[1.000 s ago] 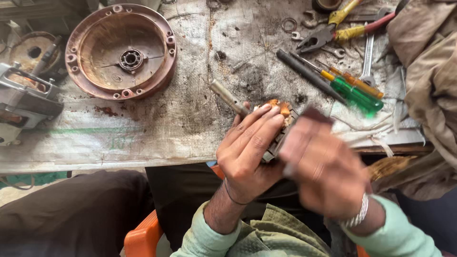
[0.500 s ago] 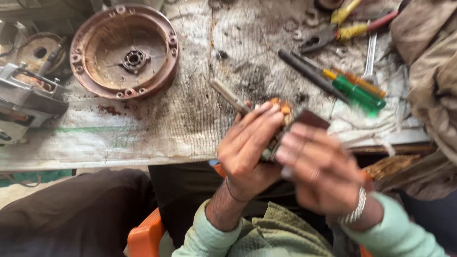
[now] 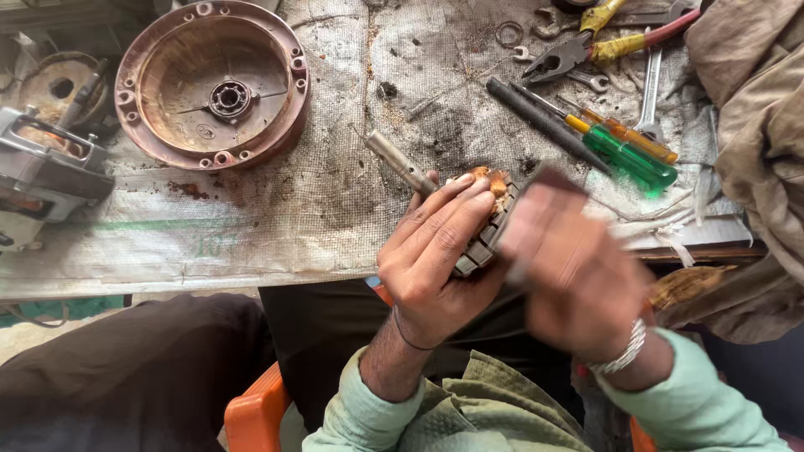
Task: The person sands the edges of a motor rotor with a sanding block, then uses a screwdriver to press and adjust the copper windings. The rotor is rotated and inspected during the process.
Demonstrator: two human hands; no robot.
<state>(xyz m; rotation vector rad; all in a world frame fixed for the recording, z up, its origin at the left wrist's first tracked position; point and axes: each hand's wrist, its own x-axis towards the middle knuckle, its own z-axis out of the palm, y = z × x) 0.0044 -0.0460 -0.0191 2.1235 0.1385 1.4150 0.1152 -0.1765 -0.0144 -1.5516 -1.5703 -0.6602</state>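
Motor rotor (image 3: 484,219) gripped in left hand (image 3: 435,264) (right hand (image 3: 569,276) alongside, blurred).

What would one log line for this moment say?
left hand: grips motor armature by its core | right hand: blurred, against armature | shaft: points up-left | bench: round housing, screwdrivers, pliers

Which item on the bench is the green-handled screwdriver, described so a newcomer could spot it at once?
Start from the grimy cloth-covered workbench and look to its far right side, just beyond the blurred right hand. There, below the yellow-handled pliers, lies the green-handled screwdriver. Its translucent green handle sets it apart from the orange-handled screwdriver and the dark file beside it.
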